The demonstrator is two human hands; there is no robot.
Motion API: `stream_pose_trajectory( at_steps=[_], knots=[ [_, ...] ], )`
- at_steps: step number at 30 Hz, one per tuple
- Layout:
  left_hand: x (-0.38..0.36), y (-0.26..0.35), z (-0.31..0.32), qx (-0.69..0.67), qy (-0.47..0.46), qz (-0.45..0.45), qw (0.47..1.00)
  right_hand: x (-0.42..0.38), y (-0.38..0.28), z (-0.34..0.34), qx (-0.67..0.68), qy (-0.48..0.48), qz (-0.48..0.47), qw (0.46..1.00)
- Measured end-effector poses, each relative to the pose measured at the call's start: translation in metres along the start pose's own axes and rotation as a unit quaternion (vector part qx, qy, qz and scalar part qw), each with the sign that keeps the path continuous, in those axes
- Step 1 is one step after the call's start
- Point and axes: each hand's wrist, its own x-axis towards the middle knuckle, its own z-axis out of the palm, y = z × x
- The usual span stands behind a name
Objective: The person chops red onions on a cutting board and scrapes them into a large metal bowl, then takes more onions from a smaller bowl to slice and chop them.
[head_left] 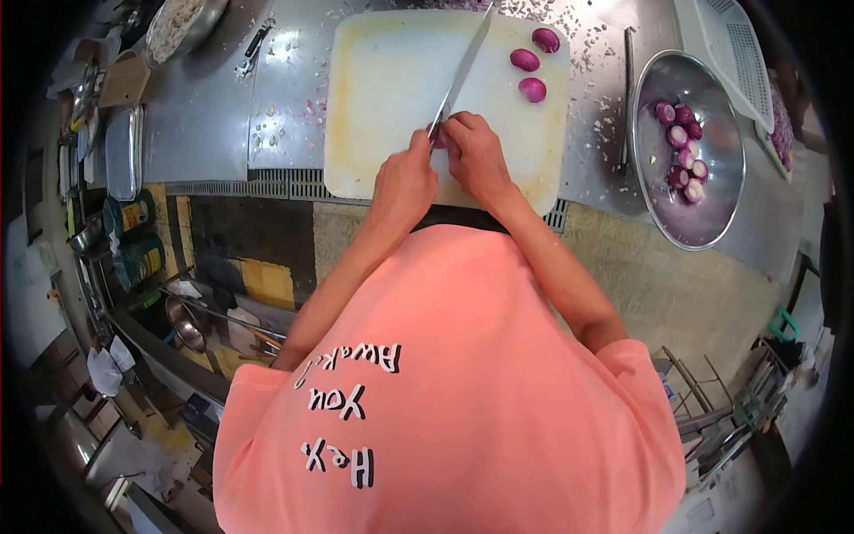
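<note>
My left hand (406, 181) is closed around the handle end of a long kitchen knife (466, 68), its blade pointing away from me across the white cutting board (382, 98). Close beside it, my right hand (476, 156) has its fingers curled around a small red onion (440, 142), mostly hidden by the fingers and touching or nearly touching the blade. Three peeled red onions, one of them the nearest onion (532, 90), lie on the board's right side.
Right of the board stands a steel bowl (654, 191) with several trimmed red onions (685, 160). A dark thin rod (625, 98) lies between them. Onion scraps litter the steel counter (200, 133). A white plastic basket (743, 53) is at far right, another filled bowl (182, 27) at upper left.
</note>
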Motion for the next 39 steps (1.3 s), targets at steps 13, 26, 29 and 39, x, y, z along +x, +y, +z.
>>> stream_pose_trajectory(
  at_steps=[13, 26, 29, 39],
  knots=[
    [0.021, -0.006, 0.009, 0.002, 0.014, 0.038, 0.999, -0.008, 0.011, 0.000, 0.009, 0.031, -0.014, 0.999],
    [-0.006, -0.062, -0.027, -0.035, 0.037, -0.097, 0.994, 0.011, 0.007, -0.001, -0.129, 0.004, 0.061, 0.990],
    [-0.011, -0.059, -0.027, -0.031, 0.018, -0.116, 0.993, 0.013, 0.024, -0.047, -0.183, 0.056, 0.063, 0.980],
    [-0.006, -0.058, -0.031, -0.033, 0.016, -0.120, 0.992, 0.005, 0.091, -0.277, -0.354, 0.204, 0.194, 0.892]
  ],
)
